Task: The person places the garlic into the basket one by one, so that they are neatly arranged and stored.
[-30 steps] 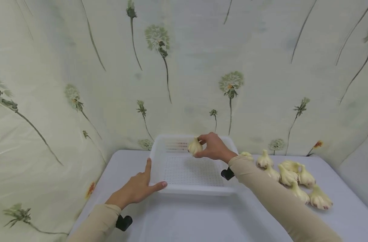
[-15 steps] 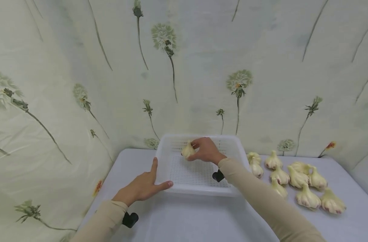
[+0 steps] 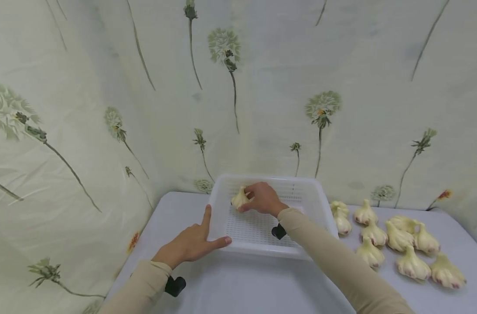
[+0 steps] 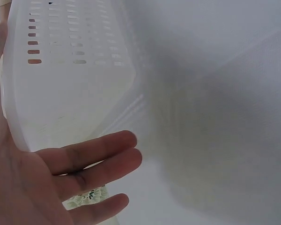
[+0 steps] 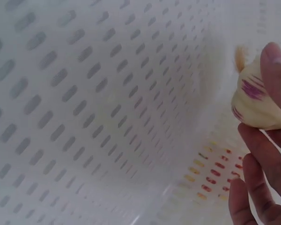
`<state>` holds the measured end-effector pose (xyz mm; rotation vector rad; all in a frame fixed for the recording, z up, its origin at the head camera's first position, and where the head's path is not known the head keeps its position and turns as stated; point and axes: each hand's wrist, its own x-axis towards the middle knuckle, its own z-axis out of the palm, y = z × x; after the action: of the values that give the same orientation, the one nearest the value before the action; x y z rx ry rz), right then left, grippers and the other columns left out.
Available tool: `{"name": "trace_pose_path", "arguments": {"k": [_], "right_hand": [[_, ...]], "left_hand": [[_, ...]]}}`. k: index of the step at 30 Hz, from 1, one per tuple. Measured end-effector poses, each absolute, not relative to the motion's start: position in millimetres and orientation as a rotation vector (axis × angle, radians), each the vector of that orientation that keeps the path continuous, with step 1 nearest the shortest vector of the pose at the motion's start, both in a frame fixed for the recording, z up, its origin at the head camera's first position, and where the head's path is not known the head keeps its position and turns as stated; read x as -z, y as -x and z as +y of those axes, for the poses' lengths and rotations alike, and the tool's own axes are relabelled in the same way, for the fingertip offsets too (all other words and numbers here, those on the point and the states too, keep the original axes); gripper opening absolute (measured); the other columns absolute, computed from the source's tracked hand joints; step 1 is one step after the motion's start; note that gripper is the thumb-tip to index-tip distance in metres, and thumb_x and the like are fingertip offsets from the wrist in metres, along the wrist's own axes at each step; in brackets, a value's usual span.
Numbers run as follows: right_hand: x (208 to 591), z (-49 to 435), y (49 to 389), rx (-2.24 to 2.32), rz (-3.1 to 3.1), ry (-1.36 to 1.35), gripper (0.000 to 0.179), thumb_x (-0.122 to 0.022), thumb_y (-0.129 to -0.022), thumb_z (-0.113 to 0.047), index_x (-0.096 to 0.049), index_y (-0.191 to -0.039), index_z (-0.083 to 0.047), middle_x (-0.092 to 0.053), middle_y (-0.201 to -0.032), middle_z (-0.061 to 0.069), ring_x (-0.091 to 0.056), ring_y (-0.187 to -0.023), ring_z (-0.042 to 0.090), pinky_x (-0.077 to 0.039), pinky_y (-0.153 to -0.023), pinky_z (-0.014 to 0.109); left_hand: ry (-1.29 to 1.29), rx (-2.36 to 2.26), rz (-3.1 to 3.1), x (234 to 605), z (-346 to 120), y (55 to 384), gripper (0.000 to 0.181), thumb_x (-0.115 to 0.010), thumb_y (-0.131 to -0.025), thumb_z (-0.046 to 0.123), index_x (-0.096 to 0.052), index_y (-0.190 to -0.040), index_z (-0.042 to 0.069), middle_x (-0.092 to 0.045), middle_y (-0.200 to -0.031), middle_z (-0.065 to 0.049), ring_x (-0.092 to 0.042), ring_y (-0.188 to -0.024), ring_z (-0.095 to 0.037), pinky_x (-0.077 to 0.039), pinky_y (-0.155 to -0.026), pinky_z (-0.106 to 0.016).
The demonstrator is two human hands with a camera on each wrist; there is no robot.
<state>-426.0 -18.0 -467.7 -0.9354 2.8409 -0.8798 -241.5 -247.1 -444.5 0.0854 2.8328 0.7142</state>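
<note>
A white slotted plastic basket (image 3: 258, 250) rests on the table. Inside its back left part, my right hand (image 3: 265, 199) holds a pale garlic bulb (image 3: 239, 199) between thumb and fingers. The right wrist view shows purple streaks and a root tuft on that garlic bulb (image 5: 255, 101), above the basket's perforated wall. My left hand (image 3: 191, 243) lies against the basket's front left corner, index finger along the left side and thumb at the front rim. In the left wrist view its other fingers (image 4: 103, 152) stretch out straight beside the outer wall.
Several more garlic bulbs (image 3: 413, 264) lie grouped on the table right of the basket. The light cloth-covered table (image 3: 254, 288) extends in front. A curtain with a dandelion print (image 3: 262, 109) hangs close behind and on the left.
The right hand has carried the garlic bulb left and lower into the basket. The left hand keeps its place at the basket's corner. The head view has shifted, sliding the scene rightward.
</note>
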Motion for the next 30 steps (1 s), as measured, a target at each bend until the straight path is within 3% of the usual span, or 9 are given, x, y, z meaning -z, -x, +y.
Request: {"name": "trace_pose_path", "arguments": {"k": [14, 21, 30], "right_hand": [[469.3, -30.1, 429.0, 0.837, 2.887, 0.969, 0.049, -0.095, -0.079, -0.04, -0.079, -0.115, -0.01, -0.08, -0.108, 0.006, -0.074, -0.102, 0.023, -0.057, -0.091, 0.043], [469.7, -35.6, 428.3, 0.73, 2.963, 0.965, 0.051, -0.095, -0.077, -0.046, -0.08, -0.112, -0.011, -0.08, -0.106, 0.003, -0.071, -0.102, 0.024, -0.056, -0.09, 0.043], [475.9, -41.1, 431.8, 0.525, 2.951, 1.06, 0.045, -0.09, -0.082, -0.05, -0.079, -0.104, -0.012, -0.077, -0.094, 0.0, -0.063, -0.08, 0.015, -0.051, -0.076, 0.037]], "left_hand": [[-0.064, -0.72, 2.848, 442.3, -245.1, 235.7, 0.129, -0.061, -0.087, 0.085, 0.002, -0.172, 0.011, -0.073, -0.109, -0.025, -0.068, -0.084, -0.023, -0.056, -0.079, -0.045], [-0.045, -0.773, 2.782, 441.4, -247.0, 237.6, 0.131, -0.06, -0.086, 0.087, 0.007, -0.171, 0.014, -0.065, -0.074, -0.01, -0.066, -0.057, -0.02, -0.05, -0.06, -0.036], [-0.063, -0.777, 2.767, 444.2, -247.2, 240.6, 0.128, -0.06, -0.089, 0.083, 0.009, -0.171, 0.015, -0.064, -0.068, -0.007, -0.066, -0.053, -0.019, -0.051, -0.065, -0.036]]}}
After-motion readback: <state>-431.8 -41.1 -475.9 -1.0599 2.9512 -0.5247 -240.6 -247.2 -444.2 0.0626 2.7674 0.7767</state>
